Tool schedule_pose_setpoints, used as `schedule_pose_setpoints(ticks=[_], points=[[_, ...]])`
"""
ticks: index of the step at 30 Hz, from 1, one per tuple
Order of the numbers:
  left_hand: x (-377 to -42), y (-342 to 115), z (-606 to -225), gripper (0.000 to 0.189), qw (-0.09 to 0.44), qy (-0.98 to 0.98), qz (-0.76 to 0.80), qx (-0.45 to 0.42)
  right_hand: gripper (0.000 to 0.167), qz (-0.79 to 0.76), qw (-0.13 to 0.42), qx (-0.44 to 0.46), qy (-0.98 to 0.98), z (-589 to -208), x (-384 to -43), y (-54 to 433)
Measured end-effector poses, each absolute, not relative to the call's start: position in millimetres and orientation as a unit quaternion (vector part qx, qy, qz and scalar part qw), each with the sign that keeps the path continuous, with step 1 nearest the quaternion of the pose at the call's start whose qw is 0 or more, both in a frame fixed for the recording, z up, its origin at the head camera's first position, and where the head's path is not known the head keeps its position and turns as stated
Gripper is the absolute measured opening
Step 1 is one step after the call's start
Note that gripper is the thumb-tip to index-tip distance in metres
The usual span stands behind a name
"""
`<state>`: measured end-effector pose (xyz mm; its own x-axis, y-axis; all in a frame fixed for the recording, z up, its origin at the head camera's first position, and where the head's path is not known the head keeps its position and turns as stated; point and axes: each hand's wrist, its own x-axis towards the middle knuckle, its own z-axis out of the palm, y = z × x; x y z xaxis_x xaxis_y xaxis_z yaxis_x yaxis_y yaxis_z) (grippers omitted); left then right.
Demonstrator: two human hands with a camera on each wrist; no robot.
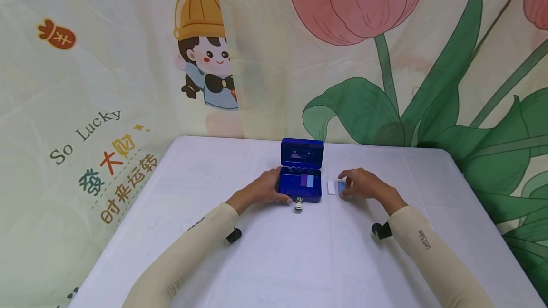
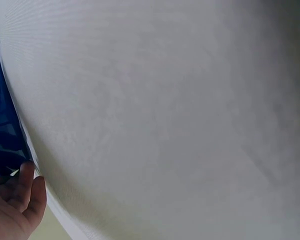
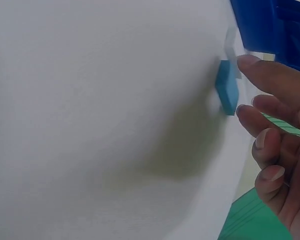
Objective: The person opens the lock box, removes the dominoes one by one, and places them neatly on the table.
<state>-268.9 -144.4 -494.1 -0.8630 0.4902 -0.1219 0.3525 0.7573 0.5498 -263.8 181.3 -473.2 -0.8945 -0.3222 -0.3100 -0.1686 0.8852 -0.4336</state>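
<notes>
A dark blue cash box (image 1: 299,198) stands on the white table with its lid (image 1: 302,153) raised. Inside it lie a purple block (image 1: 303,180) and a light blue block (image 1: 310,181), side by side. My left hand (image 1: 274,186) holds the box's left side, thumb near the front corner and fingers towards the back. To the right of the box is a white block (image 1: 331,187). Beside that, a blue block (image 3: 227,88) lies under my right hand (image 1: 361,183). Its thumb and forefinger are spread around the blue block, with no firm pinch visible.
A small metal key set (image 1: 298,205) hangs at the front of the box. White cloth (image 1: 274,260) covers the table. Behind the far edge hangs a printed curtain (image 1: 265,51) with a tulip and a cartoon figure.
</notes>
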Motion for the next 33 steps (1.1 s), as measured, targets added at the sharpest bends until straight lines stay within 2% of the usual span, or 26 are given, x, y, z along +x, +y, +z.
schedule_pose_setpoints(ticks=[22,33], points=[[-270,-147,-495,0.113,0.129,0.924,0.274,0.236,0.051,-0.224,0.111,-0.208,0.946,-450,-261,135],[-269,-146,-494,0.112,0.137,0.922,0.278,0.234,0.053,-0.182,0.125,-0.190,0.957,-452,-259,107]])
